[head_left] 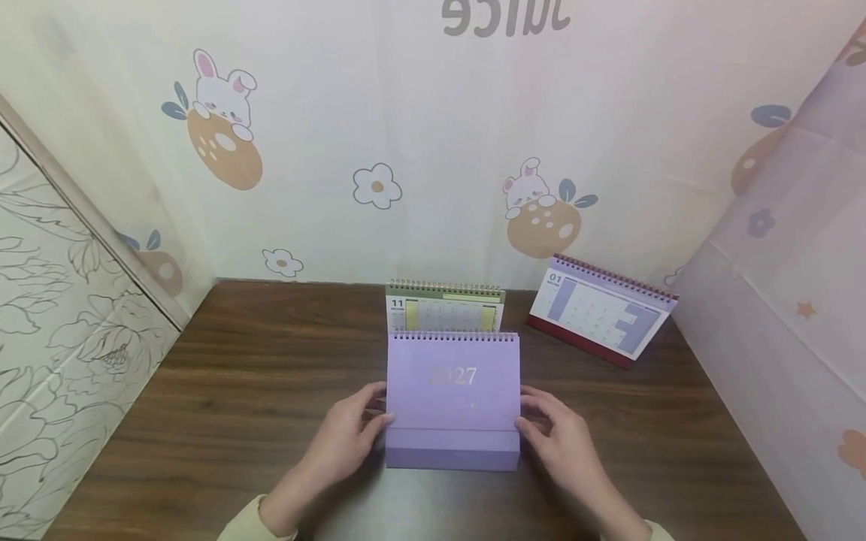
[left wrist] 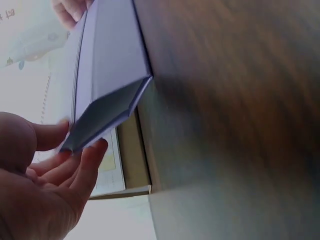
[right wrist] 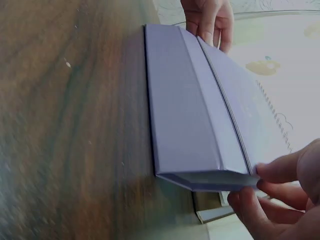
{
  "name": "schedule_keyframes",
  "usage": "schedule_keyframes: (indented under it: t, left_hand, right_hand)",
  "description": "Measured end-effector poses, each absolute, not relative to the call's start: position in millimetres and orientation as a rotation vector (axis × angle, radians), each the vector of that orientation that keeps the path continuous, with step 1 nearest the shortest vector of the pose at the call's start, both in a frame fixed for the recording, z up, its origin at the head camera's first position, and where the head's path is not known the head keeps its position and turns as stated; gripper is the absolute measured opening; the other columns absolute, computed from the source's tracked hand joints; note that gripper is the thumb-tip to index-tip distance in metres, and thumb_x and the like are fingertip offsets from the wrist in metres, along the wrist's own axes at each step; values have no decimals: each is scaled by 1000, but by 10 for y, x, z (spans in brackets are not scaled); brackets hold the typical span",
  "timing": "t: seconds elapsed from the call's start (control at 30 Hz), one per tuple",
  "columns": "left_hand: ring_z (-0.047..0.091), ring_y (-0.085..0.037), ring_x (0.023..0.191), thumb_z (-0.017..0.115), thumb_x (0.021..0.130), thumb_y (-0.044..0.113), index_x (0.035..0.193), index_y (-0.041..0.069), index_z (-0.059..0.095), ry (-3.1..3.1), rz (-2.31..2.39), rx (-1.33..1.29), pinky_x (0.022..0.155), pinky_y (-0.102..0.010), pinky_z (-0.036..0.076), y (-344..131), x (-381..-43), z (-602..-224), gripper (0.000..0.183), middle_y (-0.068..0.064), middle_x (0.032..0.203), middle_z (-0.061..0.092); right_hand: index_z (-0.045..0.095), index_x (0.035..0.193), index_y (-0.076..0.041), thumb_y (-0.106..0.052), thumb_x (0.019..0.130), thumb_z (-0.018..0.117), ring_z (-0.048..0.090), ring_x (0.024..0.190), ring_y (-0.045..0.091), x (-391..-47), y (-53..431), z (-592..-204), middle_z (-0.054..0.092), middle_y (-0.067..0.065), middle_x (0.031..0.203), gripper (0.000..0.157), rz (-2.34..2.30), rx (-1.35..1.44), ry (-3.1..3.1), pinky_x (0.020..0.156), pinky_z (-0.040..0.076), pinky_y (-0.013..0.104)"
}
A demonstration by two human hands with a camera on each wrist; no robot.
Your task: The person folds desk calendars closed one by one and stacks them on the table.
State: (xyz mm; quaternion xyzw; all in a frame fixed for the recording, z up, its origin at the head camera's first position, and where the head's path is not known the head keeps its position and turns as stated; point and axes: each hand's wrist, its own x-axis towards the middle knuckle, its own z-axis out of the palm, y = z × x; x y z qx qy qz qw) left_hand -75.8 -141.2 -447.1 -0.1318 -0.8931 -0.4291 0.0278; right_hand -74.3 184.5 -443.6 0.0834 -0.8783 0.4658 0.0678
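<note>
A purple desk calendar point(head_left: 453, 409) marked 2027 stands at the table's near middle in the head view, its spiral binding along the top and its cover facing me. My left hand point(head_left: 346, 430) grips its left edge, thumb on the front and fingers behind. On the opposite edge, my right hand point(head_left: 560, 434) holds it the same way. Both wrist views show the hollow end of its folded stand; there the left thumb point(left wrist: 52, 136) and the right thumb point(right wrist: 282, 169) press on the cover side. Right behind it is a green-topped calendar point(head_left: 446, 309) showing 11, its lower part hidden.
At the back right, a calendar point(head_left: 598, 312) showing 01 stands angled on a dark red base. The brown wooden table point(head_left: 271, 338) meets a printed curtain point(head_left: 440, 225) at the back. A flower-patterned panel point(head_left: 74, 330) borders the left side.
</note>
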Motion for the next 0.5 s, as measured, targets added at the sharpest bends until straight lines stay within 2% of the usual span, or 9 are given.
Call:
schedule_keyframes:
  t: [0.2, 0.4, 0.5]
  left_hand:
    - [67, -22, 106, 71, 93, 14, 136, -2, 58, -2799, -1076, -408, 91, -43, 53, -1352, -714, -4520, 48, -12, 119, 70]
    - [63, -28, 114, 73, 92, 21, 137, -2, 57, -2829, -1064, -414, 94, -48, 50, -1342, -696, -4542, 52, -14, 125, 66]
    - [61, -31, 117, 73, 91, 20, 136, -3, 58, -2841, -1100, -407, 96, -49, 48, -1352, -707, -4559, 52, -15, 125, 66]
  right_hand:
    - [70, 114, 3, 4, 86, 74, 66, 107, 31, -746, 1817, -4443, 64, 15, 127, 29, 1354, 212, -2742, 77, 58, 30]
    - [69, 120, 1, -4, 89, 73, 64, 111, 31, -749, 1803, -4475, 65, 15, 125, 32, 1196, 197, -2884, 84, 56, 44]
    - [68, 121, 2, -5, 89, 73, 64, 111, 33, -762, 1795, -4509, 65, 15, 125, 33, 1175, 205, -2909, 86, 54, 47]
